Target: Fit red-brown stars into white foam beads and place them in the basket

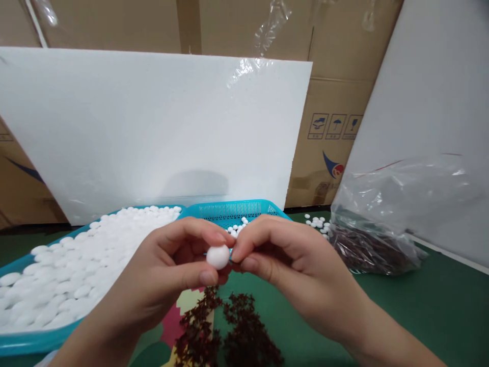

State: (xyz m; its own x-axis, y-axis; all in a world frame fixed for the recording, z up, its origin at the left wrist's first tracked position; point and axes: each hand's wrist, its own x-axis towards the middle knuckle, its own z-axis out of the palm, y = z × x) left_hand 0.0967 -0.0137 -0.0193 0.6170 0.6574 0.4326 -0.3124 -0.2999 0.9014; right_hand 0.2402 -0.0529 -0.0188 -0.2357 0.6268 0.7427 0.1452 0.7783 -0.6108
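At nine o'clock sits a blue tray [23, 340] heaped with white pieces [76, 265]. It lies just beside the left hand [160, 285], so a piece is easy to reach. The near edge of the tray is cut off at the bottom of the picture.

The left hand has a tight grip on one white ball [218, 257]. The thumb is under it and the fingers curl over the top. The ball is in the middle of the view, held up above the worktop [439, 306], close to the eyes for a good look.

At six o'clock, under the hands, lie dark red sprigs [229, 331]. They look like tiny leaves or stars, but it is hard to tell. A coloured sheet [187, 306] peeks out under them, mostly hidden.

Behind the hands, at twelve o'clock, is a second blue basket [237, 209]. The hands cover most of it, so only a few white pieces show inside.

The right hand [290, 265] pinches narrow, with its fingertips touching the right side of the ball. Whether it holds something small there I cannot tell, because the fingers hide it.

At two o'clock some loose white pieces [317, 223] lie on the green worktop. At three o'clock a clear bag [389, 214] holds more dark red bits. A white board [153, 127] leans on boxes [336, 102] at the back.
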